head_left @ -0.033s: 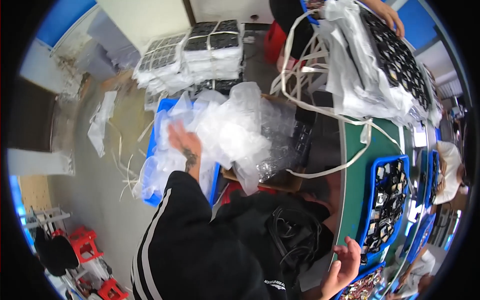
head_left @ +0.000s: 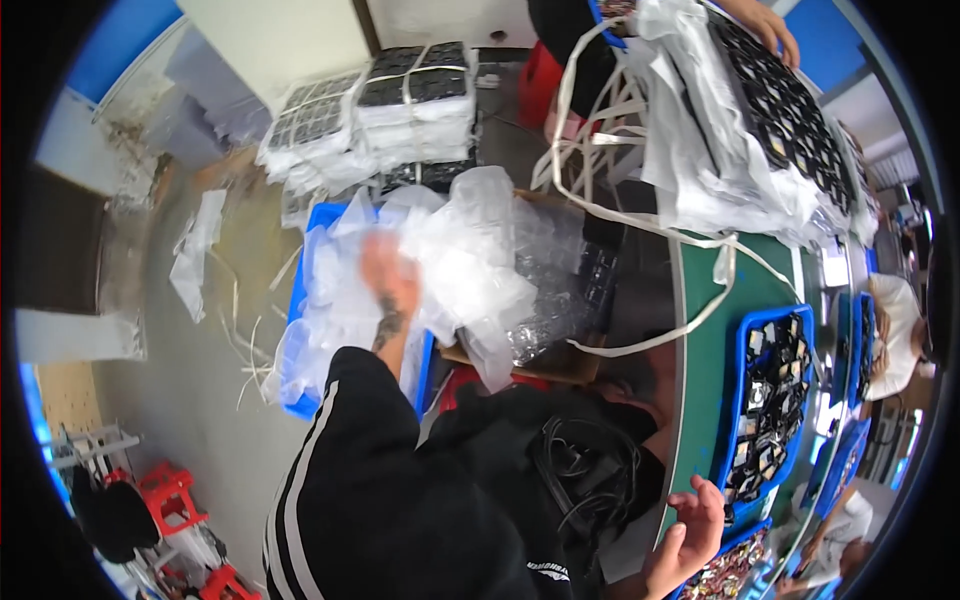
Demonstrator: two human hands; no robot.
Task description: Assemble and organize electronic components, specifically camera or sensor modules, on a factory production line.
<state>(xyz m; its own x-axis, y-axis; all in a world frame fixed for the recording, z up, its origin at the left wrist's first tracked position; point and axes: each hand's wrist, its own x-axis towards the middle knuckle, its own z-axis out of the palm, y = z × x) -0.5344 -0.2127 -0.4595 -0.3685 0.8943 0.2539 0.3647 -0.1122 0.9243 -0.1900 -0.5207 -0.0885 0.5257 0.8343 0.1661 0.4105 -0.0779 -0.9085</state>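
Observation:
My left hand (head_left: pixel 386 278) is blurred with motion and sits in a heap of clear plastic bags (head_left: pixel 470 260), which spills over a blue bin (head_left: pixel 296 300) on the floor. My black sleeve with white stripes (head_left: pixel 330 470) leads up to it. Whether the fingers grip the plastic is hidden by the blur. My right hand (head_left: pixel 688 532) rests at the near edge of the green table (head_left: pixel 700 400) with its fingers spread and nothing in it.
Strapped stacks of black trays in white wrap (head_left: pixel 400 100) stand on the floor beyond the bin. A larger wrapped stack (head_left: pixel 740 130) lies on the table, another person's hand (head_left: pixel 770 25) on it. Blue trays of small parts (head_left: pixel 765 400), a cardboard box (head_left: pixel 560 362), red stools (head_left: pixel 165 490).

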